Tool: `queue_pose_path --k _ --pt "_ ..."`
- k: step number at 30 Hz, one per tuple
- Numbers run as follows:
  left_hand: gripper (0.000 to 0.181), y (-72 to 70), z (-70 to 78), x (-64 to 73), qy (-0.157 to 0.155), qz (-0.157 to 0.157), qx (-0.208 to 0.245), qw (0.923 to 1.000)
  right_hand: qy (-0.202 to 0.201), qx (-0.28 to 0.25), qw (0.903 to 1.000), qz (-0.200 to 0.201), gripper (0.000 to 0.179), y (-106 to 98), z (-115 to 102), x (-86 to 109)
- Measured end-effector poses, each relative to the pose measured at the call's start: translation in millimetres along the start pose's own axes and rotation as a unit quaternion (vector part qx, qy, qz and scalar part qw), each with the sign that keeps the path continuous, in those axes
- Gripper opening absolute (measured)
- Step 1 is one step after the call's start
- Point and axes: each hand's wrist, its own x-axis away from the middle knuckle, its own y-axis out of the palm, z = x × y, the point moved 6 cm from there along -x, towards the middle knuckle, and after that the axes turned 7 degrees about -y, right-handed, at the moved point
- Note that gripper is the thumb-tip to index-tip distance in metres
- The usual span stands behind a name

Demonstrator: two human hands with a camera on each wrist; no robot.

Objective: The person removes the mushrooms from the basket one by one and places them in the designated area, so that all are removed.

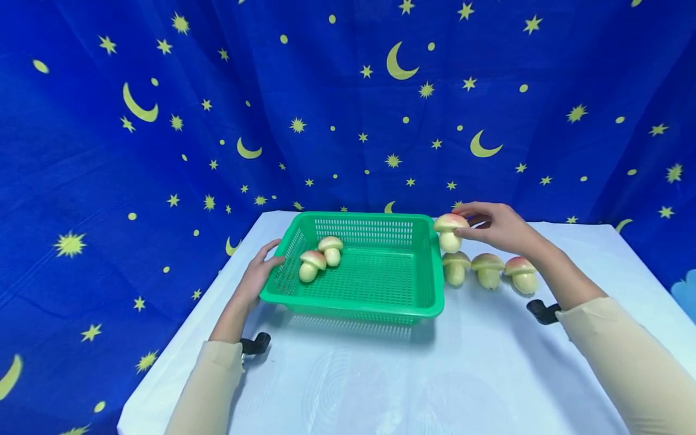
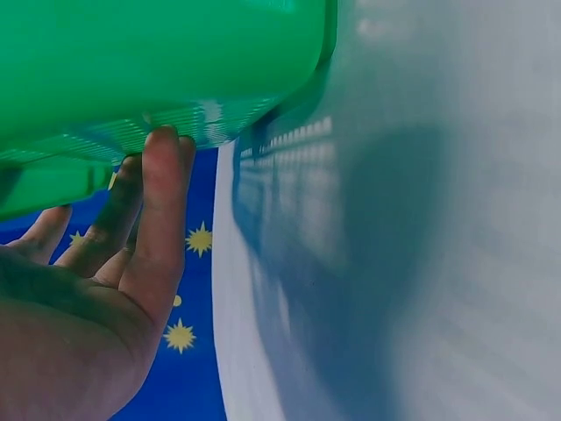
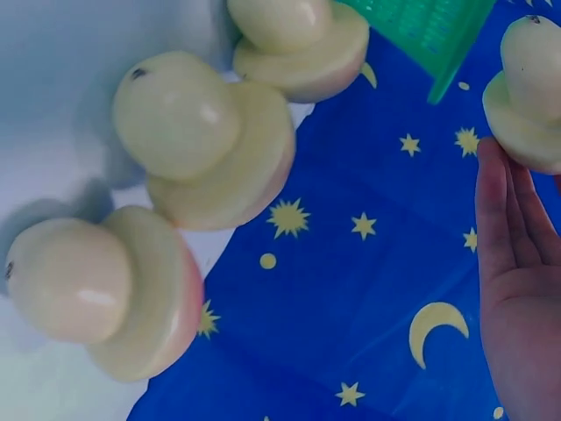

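Note:
A toy mushroom (image 1: 449, 233) with a reddish cap is pinched by my right hand (image 1: 492, 226), raised beside the basket's right rim. In the right wrist view the held mushroom (image 3: 533, 79) shows at the upper right, stem up, above the right hand (image 3: 526, 289). My left hand (image 1: 255, 275) holds the left rim of the green plastic basket (image 1: 356, 307). From the left wrist, fingers (image 2: 158, 206) reach beneath the rim against the slotted wall. Inside the basket, on its left side, lie two mushrooms (image 1: 312, 266).
Three more mushrooms (image 1: 487, 270) form a row on the white tabletop (image 1: 348, 380), right of the basket. Behind the table hangs a blue cloth (image 1: 337, 96) with yellow moons and stars. Each wrist wears a black camera mount (image 1: 255, 344).

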Motion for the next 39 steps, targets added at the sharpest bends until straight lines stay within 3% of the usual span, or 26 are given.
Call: queue_pose_path --k 6,13,31,39 --pt "0.059 -5.7 -15.4 -15.1 0.000 0.005 0.008 1.0000 0.024 0.001 0.9997 -0.008 0.058 -4.0 9.1 10.2" --pt "0.058 -7.6 -22.2 -20.5 0.007 0.019 0.003 0.9998 0.038 0.001 0.9992 -0.015 0.058 -10.6 21.1 20.1" --pt "0.059 -8.5 -20.3 -23.7 0.001 0.001 0.021 0.9998 0.067 0.020 0.9972 -0.027 0.063 -26.1 48.5 44.5" --pt "0.057 -8.0 -18.0 -20.9 0.009 0.015 0.011 0.9998 0.083 0.015 0.9961 -0.024 0.063 -30.8 61.9 55.7"
